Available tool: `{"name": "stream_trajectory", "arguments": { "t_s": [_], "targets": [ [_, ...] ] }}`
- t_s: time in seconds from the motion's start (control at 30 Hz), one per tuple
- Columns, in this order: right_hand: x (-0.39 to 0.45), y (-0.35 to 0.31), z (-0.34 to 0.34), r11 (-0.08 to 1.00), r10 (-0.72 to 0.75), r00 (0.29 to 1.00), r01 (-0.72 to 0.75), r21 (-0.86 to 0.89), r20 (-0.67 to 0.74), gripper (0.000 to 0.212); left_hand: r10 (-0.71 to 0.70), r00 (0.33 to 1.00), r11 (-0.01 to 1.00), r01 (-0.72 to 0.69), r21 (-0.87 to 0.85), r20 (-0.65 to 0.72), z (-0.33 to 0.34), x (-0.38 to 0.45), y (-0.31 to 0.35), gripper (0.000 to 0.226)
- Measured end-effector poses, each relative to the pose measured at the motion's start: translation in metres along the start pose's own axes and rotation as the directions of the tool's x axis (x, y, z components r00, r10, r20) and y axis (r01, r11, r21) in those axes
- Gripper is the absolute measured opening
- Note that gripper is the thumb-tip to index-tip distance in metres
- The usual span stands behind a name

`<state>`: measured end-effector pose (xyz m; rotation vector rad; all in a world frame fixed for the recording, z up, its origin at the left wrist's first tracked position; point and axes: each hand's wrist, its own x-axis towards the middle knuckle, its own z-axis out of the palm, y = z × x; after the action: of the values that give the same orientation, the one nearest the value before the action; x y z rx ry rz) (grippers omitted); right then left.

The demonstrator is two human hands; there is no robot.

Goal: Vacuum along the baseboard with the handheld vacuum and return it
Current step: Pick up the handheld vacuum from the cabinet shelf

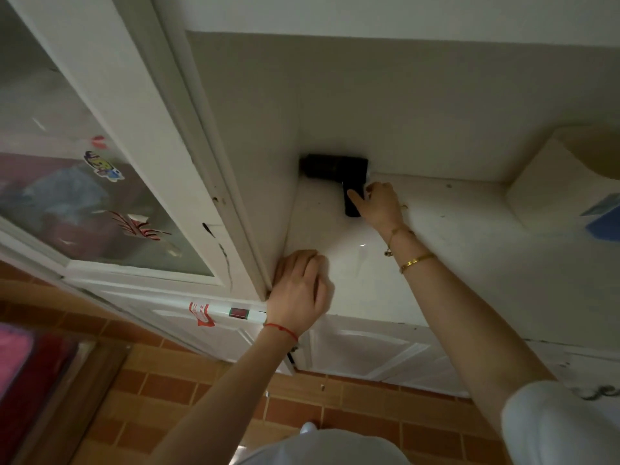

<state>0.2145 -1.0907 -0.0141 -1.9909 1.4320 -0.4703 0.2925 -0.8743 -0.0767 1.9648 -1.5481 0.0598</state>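
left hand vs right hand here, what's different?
The right hand reaches far back on the white counter and touches the handle of the black handheld vacuum; the left hand holds nothing and rests at the counter's near left corner. The right wrist wears gold bracelets; the left wrist wears a red string. Both are bare and lie over the counter.

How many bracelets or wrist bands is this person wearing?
3. A gold bangle and a thinner gold chain sit on the right wrist, near the black handheld vacuum. A red string circles the left wrist. Sleeves may hide more.
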Motion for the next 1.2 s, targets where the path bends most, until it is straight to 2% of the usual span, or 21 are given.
{"name": "stream_trajectory", "arguments": {
  "t_s": [0.03, 0.13, 0.23, 0.27, 0.37, 0.43, 0.53, 0.6, 0.67, 0.83, 0.97, 1.03, 1.2],
  "targets": [
    [0.005, 0.000, 0.005, 1.000, 0.016, 1.000, -0.015, 0.011, -0.016, 0.049, 0.007, 1.000, 1.000, -0.007, 0.004, 0.002, 0.000, 0.000, 0.000, 0.024],
    [0.018, -0.001, 0.022, 0.996, 0.072, 0.997, -0.070, 0.057, -0.037, 0.061, 0.023, 1.000, 1.000, -0.023, 0.006, 0.006, 0.000, 0.000, -0.002, 0.029],
    [0.019, -0.013, 0.026, 0.992, 0.111, 0.992, -0.106, 0.066, -0.066, 0.061, 0.027, 1.000, 1.000, -0.027, 0.008, 0.005, 0.001, -0.001, -0.003, 0.032],
    [0.020, -0.015, 0.026, 0.990, 0.129, 0.990, -0.125, 0.067, -0.062, 0.060, 0.029, 1.000, 1.000, -0.029, 0.009, 0.007, 0.001, -0.001, -0.003, 0.032],
    [0.029, -0.013, 0.028, 0.980, 0.154, 0.988, -0.149, 0.131, -0.032, 0.037, 0.033, 0.999, 0.999, -0.033, 0.010, 0.020, 0.002, -0.001, -0.005, 0.032],
    [0.033, -0.014, 0.025, 0.960, 0.170, 0.985, -0.170, 0.221, 0.018, 0.040, 0.037, 0.999, 0.999, -0.038, 0.015, 0.032, 0.001, -0.001, -0.004, 0.033],
    [0.032, -0.020, 0.016, 0.918, 0.207, 0.972, -0.233, 0.322, 0.111, 0.027, 0.040, 0.998, 0.999, -0.041, 0.018, 0.043, 0.000, -0.001, -0.004, 0.033],
    [0.030, -0.023, 0.010, 0.821, 0.264, 0.940, -0.337, 0.461, 0.217, 0.023, 0.038, 0.998, 0.999, -0.039, 0.020, 0.046, -0.001, -0.001, -0.004, 0.035],
    [0.025, -0.023, 0.006, 0.668, 0.262, 0.908, -0.415, 0.618, 0.326, 0.017, 0.039, 0.998, 0.999, -0.040, 0.017, 0.044, -0.001, -0.001, -0.003, 0.035],
    [0.009, -0.015, -0.007, 0.320, 0.094, 0.891, -0.450, 0.834, 0.444, 0.018, 0.051, 0.998, 0.999, -0.051, 0.009, 0.025, -0.005, -0.001, 0.000, 0.033],
    [-0.012, -0.012, -0.017, 0.188, -0.032, 0.911, -0.399, 0.897, 0.412, 0.018, 0.038, 0.999, 0.999, -0.038, 0.007, 0.027, -0.007, -0.001, 0.001, 0.033],
    [-0.024, -0.013, -0.025, 0.135, -0.073, 0.907, -0.403, 0.905, 0.414, 0.024, 0.019, 0.999, 1.000, -0.020, 0.012, 0.042, -0.006, -0.001, 0.001, 0.034],
    [-0.071, -0.007, -0.051, 0.077, -0.129, 0.906, -0.396, 0.915, 0.403, 0.022, -0.012, 0.996, 1.000, 0.011, 0.011, 0.088, -0.008, -0.001, 0.001, 0.036]
  ]
}}
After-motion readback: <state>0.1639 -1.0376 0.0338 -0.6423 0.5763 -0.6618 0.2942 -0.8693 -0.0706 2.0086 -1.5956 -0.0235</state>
